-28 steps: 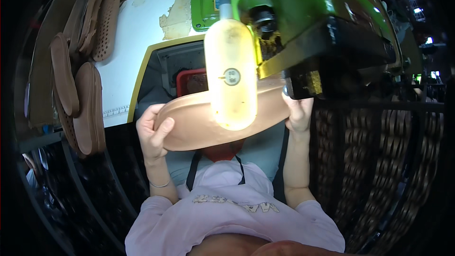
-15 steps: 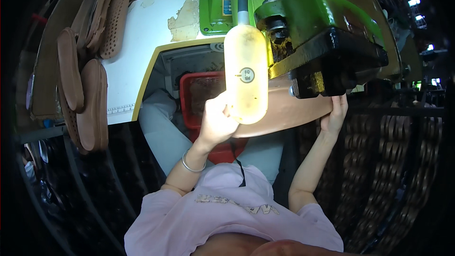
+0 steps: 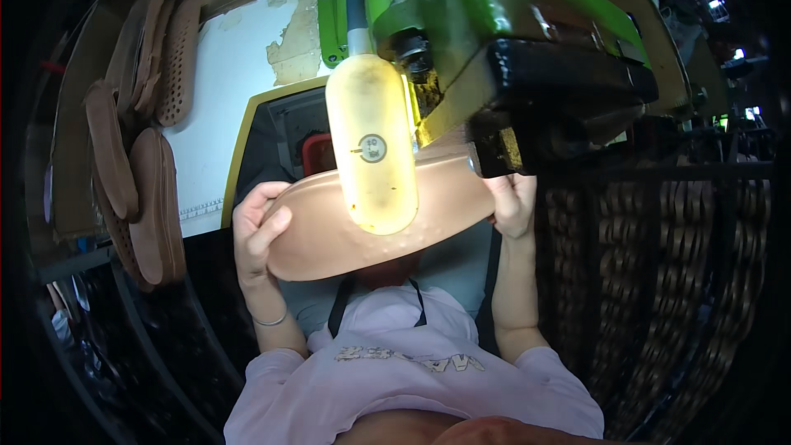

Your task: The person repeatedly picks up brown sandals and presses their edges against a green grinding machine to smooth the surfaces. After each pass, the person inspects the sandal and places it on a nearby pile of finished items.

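Note:
A brown shoe sole [image 3: 317, 239] is held lengthwise between my two hands, tilted so that its broad smooth face shows. My left hand [image 3: 260, 231] grips its left end, thumb on the face and fingers curled behind. At the other end my right hand [image 3: 514, 204] is closed on the sole, just below the black head [image 3: 568, 82] of a green sewing machine [image 3: 503, 0]. A glowing yellow lamp [image 3: 372, 148] hangs before the sole and hides part of its middle. Whether the sole touches the machine cannot be made out.
More brown soles [image 3: 156, 206] lie piled at the left, some with rows of holes. They rest by a white worktop [image 3: 231, 58] with a yellow edge and a ruler strip. A red bin [image 3: 315, 152] shows partly behind the sole. Racks with rows of brown items [image 3: 630, 264] stand at right.
Both hands have moved left with the sole, and it has come closer to my body. More of its face now shows. My view has shifted slightly.

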`<state>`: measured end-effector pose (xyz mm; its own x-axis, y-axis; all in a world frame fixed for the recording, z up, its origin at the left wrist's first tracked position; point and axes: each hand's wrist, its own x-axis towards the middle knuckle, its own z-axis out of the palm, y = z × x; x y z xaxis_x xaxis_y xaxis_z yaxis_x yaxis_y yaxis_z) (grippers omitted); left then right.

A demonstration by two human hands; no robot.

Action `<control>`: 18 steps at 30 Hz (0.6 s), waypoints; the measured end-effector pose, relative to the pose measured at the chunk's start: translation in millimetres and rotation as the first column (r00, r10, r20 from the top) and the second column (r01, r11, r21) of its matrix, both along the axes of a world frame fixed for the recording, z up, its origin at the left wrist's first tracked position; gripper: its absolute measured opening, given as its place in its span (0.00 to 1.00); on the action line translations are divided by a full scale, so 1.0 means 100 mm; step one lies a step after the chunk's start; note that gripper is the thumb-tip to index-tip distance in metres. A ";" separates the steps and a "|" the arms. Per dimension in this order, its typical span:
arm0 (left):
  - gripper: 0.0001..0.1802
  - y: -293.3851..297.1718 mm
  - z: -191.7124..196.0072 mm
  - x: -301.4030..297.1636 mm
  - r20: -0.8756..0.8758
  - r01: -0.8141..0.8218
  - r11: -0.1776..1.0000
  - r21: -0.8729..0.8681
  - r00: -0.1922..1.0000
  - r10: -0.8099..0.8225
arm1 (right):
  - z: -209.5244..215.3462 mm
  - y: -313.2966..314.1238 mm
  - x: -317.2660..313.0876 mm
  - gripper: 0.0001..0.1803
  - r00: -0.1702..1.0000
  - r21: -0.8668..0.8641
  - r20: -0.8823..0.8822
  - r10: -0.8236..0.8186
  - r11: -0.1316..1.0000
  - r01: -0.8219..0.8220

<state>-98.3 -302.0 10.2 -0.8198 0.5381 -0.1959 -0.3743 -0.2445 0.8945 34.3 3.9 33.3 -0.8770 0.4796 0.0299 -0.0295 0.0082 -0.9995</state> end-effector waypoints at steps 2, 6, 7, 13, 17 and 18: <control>0.17 -0.19 -0.06 -0.01 0.029 -0.001 1.000 0.006 1.000 0.001 | 0.03 -0.15 -0.05 0.15 0.999 -0.012 -0.002 0.040 0.999 -0.041; 0.17 -0.42 -0.10 0.10 0.098 -0.085 0.996 0.007 0.992 0.084 | 0.06 -0.35 -0.14 0.15 0.995 0.024 -0.002 0.099 0.995 -0.099; 0.18 -0.51 -0.13 0.14 0.071 -0.067 0.998 -0.016 0.995 0.068 | 0.01 -0.38 -0.15 0.15 0.995 0.059 -0.004 0.101 0.993 -0.101; 0.16 -0.45 -0.02 0.20 -0.170 0.228 0.877 -0.423 0.931 -0.324 | -0.14 -0.45 -0.16 0.15 0.998 0.202 -0.062 0.030 0.979 -0.017; 0.12 0.26 0.21 0.16 -0.483 0.069 0.838 -0.541 0.790 -0.377 | -0.15 -0.23 0.01 0.14 0.994 0.122 -0.091 -0.053 0.990 0.063; 0.12 0.38 0.26 0.12 -0.558 0.028 0.851 -0.525 0.743 -0.369 | -0.13 -0.12 0.06 0.15 0.992 0.137 -0.089 -0.087 0.986 0.098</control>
